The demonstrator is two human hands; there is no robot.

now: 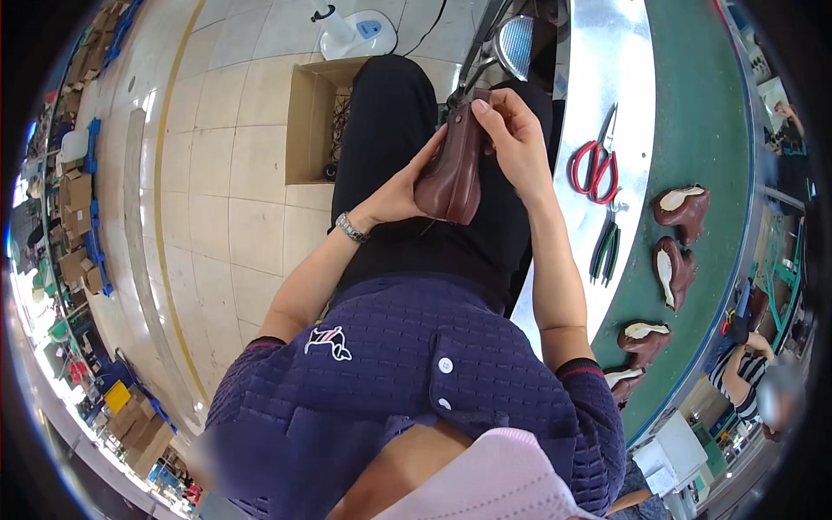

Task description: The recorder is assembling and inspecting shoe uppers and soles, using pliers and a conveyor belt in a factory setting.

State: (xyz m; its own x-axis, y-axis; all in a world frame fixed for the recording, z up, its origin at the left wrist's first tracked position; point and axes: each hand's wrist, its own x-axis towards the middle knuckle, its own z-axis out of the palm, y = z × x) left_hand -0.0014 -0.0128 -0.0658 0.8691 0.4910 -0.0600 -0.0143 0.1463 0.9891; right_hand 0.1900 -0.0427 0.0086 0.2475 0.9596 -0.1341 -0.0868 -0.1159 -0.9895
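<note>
Over my lap I hold a brown leather shoe upper (pixel 451 182), its rounded end toward me and its narrow end away. My left hand (pixel 394 192), with a metal watch on the wrist, is closed around its left side. At the far narrow end my right hand (pixel 517 143) grips the edge, the thumb pressed on the leather near a small round stud. Some of the right fingers are hidden behind the upper. Just past it stands a dark metal fixture (pixel 472 74) with a ribbed round lamp-like part (pixel 514 50); whether the upper touches the fixture I cannot tell.
On the metal bench edge (pixel 598 87) at my right lie red-handled scissors (pixel 594 172) and green-handled pliers (pixel 606 251). Several brown shoe uppers (pixel 682 213) rest on the green belt (pixel 693 113). An open cardboard box (pixel 308 130) sits on the floor left of my legs. A co-worker (pixel 745 373) is far right.
</note>
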